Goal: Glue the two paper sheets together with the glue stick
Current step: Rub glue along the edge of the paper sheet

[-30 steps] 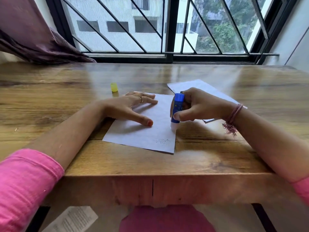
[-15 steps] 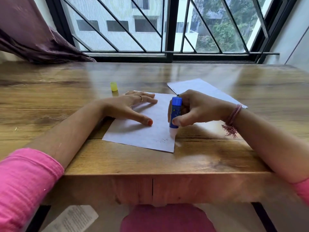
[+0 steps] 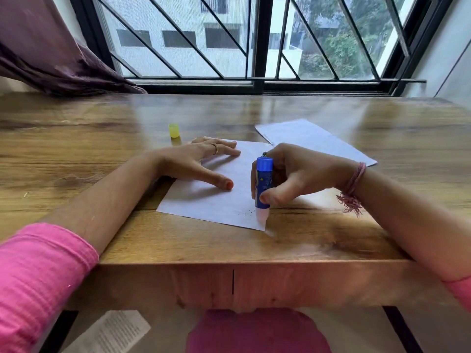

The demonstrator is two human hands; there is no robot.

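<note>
A white paper sheet (image 3: 219, 200) lies near the front edge of the wooden table (image 3: 102, 138). My left hand (image 3: 196, 161) rests flat on its left part, fingers straight, holding it down. My right hand (image 3: 298, 171) grips an upright blue glue stick (image 3: 263, 184), whose white tip touches the sheet close to its near right corner. A second white sheet (image 3: 313, 138) lies behind my right hand, partly hidden by it. The yellow glue cap (image 3: 173, 130) stands on the table beyond my left hand.
A window with black bars runs along the table's far edge, and a purple curtain (image 3: 51, 54) hangs at the back left. A printed paper (image 3: 112, 332) lies on the floor below the table.
The glue stick has moved back and forth along the sheet's right edge and now sits nearer its front right corner. My left hand has stayed pressed on the paper.
</note>
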